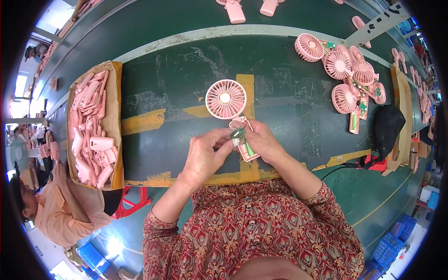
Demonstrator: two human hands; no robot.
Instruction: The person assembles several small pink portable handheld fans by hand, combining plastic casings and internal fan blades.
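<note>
A pink handheld fan (226, 99) lies on the dark green table in front of me, its round grille pointing away. Its handle is uncovered and shows a green battery (249, 149) inside. With thumb and fingers, my left hand (204, 153) pinches a small green circuit board (237, 133) over the top of the handle. A whitish wrap covers one of that hand's fingertips. My right hand (264, 141) is closed round the right side of the handle, its fingertips close to the board.
Pink handle shells fill a cardboard box (119, 140) at the left. Several pink fans (344, 97) with exposed boards are heaped at the right, beside a black cloth-like item (389, 128). Beyond a pale rail (196, 38) lie more fans (234, 11). Another person (65, 205) sits at far left.
</note>
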